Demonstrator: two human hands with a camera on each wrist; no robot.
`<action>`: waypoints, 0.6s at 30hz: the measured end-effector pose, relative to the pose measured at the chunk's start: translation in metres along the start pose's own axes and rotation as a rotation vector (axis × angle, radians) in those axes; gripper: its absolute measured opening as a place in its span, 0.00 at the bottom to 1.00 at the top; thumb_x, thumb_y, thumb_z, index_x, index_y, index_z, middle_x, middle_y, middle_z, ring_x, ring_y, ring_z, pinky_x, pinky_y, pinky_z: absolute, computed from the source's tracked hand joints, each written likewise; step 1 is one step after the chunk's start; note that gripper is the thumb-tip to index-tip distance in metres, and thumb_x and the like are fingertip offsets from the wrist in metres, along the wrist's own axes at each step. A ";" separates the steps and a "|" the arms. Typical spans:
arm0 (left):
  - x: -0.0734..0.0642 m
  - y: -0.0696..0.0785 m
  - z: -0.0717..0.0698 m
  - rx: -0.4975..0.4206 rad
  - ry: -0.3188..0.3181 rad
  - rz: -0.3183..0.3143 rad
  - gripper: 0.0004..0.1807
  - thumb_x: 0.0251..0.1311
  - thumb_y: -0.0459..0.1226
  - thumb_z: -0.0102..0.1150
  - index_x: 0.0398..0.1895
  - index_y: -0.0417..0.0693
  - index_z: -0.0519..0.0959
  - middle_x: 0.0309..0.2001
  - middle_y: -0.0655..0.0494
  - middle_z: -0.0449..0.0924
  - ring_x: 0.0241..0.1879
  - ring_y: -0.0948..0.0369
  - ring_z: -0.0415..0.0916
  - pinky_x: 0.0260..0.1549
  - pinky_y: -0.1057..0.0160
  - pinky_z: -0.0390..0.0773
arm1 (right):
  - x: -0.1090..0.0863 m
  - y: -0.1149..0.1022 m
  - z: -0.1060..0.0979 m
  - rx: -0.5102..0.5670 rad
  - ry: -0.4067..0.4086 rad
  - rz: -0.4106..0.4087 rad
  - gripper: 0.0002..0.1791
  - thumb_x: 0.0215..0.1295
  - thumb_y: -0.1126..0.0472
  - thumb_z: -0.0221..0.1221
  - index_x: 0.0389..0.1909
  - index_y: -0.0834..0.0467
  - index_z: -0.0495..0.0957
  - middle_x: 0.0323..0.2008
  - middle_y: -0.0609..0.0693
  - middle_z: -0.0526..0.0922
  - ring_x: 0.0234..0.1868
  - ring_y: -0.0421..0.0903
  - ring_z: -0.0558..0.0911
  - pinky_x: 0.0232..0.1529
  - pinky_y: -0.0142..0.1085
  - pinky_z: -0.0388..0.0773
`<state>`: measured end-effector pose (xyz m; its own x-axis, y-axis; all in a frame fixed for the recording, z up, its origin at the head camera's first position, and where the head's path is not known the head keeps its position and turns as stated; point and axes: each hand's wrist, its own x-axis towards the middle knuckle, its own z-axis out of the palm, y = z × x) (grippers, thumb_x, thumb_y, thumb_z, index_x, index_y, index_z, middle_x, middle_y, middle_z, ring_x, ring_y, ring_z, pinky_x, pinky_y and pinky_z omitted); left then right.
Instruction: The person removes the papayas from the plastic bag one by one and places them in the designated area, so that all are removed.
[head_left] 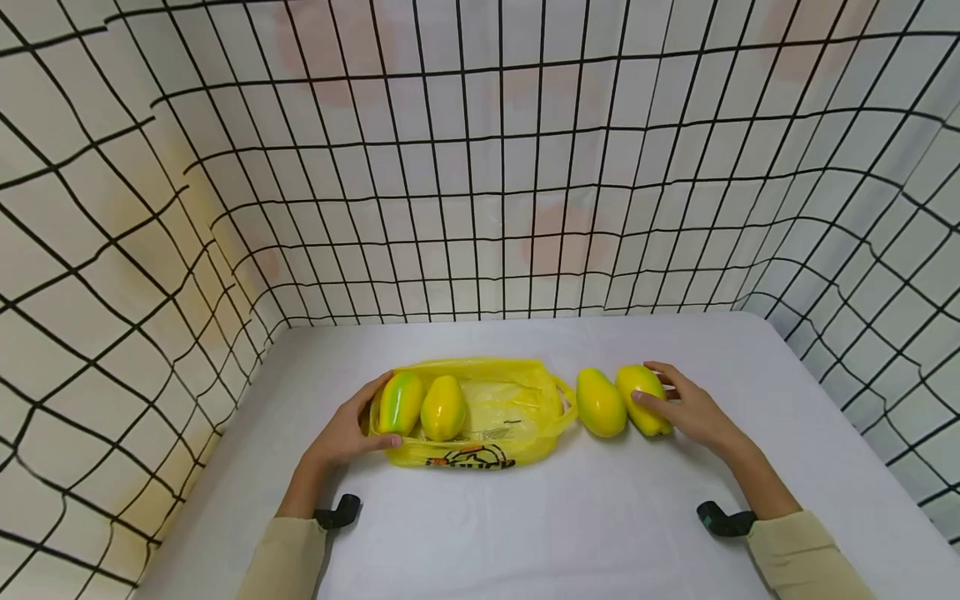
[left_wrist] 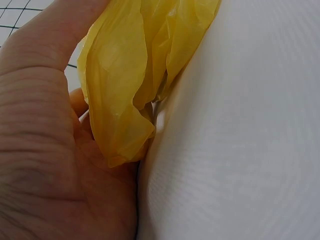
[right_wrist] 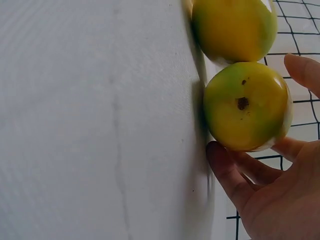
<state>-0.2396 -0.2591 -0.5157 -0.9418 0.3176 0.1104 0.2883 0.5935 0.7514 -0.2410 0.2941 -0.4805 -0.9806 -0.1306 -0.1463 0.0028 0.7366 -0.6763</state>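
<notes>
One right hand (head_left: 693,408), fingers and thumb curved round outermost yellow fruit (head_left: 634,382) on table (head_left: 525,525): probably firm, slick; take at widest girth. One left hand (head_left: 348,429), gripping left end of yellow plastic bag (head_left: 506,408), fingertips partly hidden: likely light, limp; hold by rim. Fruit: glossy, green-tinged, dark end spot. Bag: translucent, crumpled, black-printed; two fruits (head_left: 443,408) inside. One neighbouring fruit (head_left: 601,404), between.
</notes>
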 end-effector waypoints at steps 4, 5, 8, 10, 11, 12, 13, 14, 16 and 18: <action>-0.002 0.000 0.001 0.007 0.003 -0.009 0.58 0.41 0.55 0.75 0.76 0.72 0.51 0.74 0.60 0.57 0.71 0.52 0.58 0.68 0.39 0.60 | 0.000 0.004 0.000 0.002 -0.006 0.015 0.48 0.62 0.28 0.50 0.76 0.49 0.50 0.72 0.66 0.57 0.64 0.65 0.66 0.52 0.63 0.73; -0.005 -0.001 0.002 0.010 0.003 -0.015 0.58 0.41 0.56 0.75 0.75 0.71 0.51 0.74 0.60 0.57 0.70 0.52 0.59 0.68 0.38 0.60 | 0.000 0.005 0.002 0.004 -0.012 0.018 0.48 0.62 0.28 0.50 0.76 0.49 0.50 0.72 0.65 0.57 0.65 0.65 0.66 0.52 0.63 0.73; -0.010 -0.002 0.002 0.017 0.000 -0.018 0.58 0.41 0.56 0.75 0.76 0.71 0.51 0.74 0.58 0.57 0.70 0.51 0.59 0.67 0.37 0.61 | -0.002 0.007 0.004 0.003 -0.019 0.020 0.48 0.61 0.27 0.50 0.76 0.49 0.50 0.72 0.65 0.57 0.65 0.65 0.66 0.52 0.63 0.73; -0.009 -0.001 0.002 0.013 0.001 -0.006 0.57 0.42 0.56 0.74 0.76 0.71 0.50 0.74 0.58 0.57 0.70 0.51 0.59 0.67 0.37 0.60 | -0.002 0.007 0.003 0.003 -0.005 0.015 0.48 0.61 0.27 0.50 0.75 0.48 0.51 0.72 0.65 0.58 0.65 0.65 0.66 0.53 0.63 0.72; -0.008 -0.001 0.002 0.010 0.002 0.000 0.57 0.43 0.56 0.74 0.76 0.71 0.50 0.74 0.59 0.56 0.71 0.51 0.58 0.67 0.37 0.60 | -0.002 0.007 0.002 0.003 0.004 0.010 0.47 0.62 0.27 0.49 0.75 0.49 0.51 0.71 0.65 0.58 0.65 0.65 0.66 0.53 0.64 0.72; -0.007 0.000 0.002 0.006 0.002 0.006 0.57 0.43 0.55 0.74 0.76 0.71 0.50 0.74 0.59 0.56 0.71 0.51 0.57 0.68 0.38 0.59 | -0.002 0.006 0.001 0.003 0.012 0.003 0.47 0.63 0.28 0.49 0.75 0.49 0.51 0.71 0.66 0.58 0.65 0.66 0.66 0.54 0.64 0.71; -0.005 0.000 0.002 -0.001 0.002 0.013 0.57 0.43 0.55 0.75 0.76 0.71 0.50 0.74 0.59 0.56 0.71 0.51 0.57 0.68 0.37 0.59 | -0.002 0.005 0.000 0.007 0.017 -0.003 0.47 0.63 0.28 0.49 0.75 0.49 0.51 0.71 0.66 0.59 0.65 0.66 0.66 0.54 0.65 0.71; -0.004 0.001 0.002 -0.004 0.003 0.018 0.57 0.43 0.55 0.75 0.76 0.70 0.50 0.75 0.59 0.55 0.71 0.51 0.57 0.68 0.37 0.58 | -0.002 0.004 -0.002 0.012 0.020 -0.010 0.46 0.64 0.29 0.49 0.75 0.50 0.50 0.71 0.67 0.59 0.65 0.66 0.66 0.55 0.66 0.70; -0.002 0.002 0.001 -0.008 0.005 0.014 0.58 0.42 0.55 0.75 0.76 0.70 0.50 0.75 0.59 0.56 0.72 0.51 0.56 0.68 0.37 0.58 | -0.003 0.003 -0.005 0.016 0.021 -0.016 0.46 0.65 0.29 0.48 0.75 0.51 0.50 0.71 0.67 0.59 0.66 0.67 0.65 0.56 0.66 0.69; 0.000 0.002 0.001 0.002 0.004 0.017 0.58 0.42 0.55 0.75 0.76 0.70 0.50 0.75 0.59 0.55 0.72 0.50 0.56 0.69 0.37 0.57 | -0.005 0.002 -0.009 0.019 0.024 -0.020 0.46 0.65 0.29 0.47 0.75 0.52 0.50 0.71 0.67 0.59 0.67 0.67 0.64 0.57 0.66 0.69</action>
<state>-0.2387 -0.2567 -0.5148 -0.9373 0.3252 0.1258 0.3049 0.5894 0.7481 -0.2382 0.3017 -0.4750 -0.9849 -0.1293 -0.1152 -0.0136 0.7210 -0.6928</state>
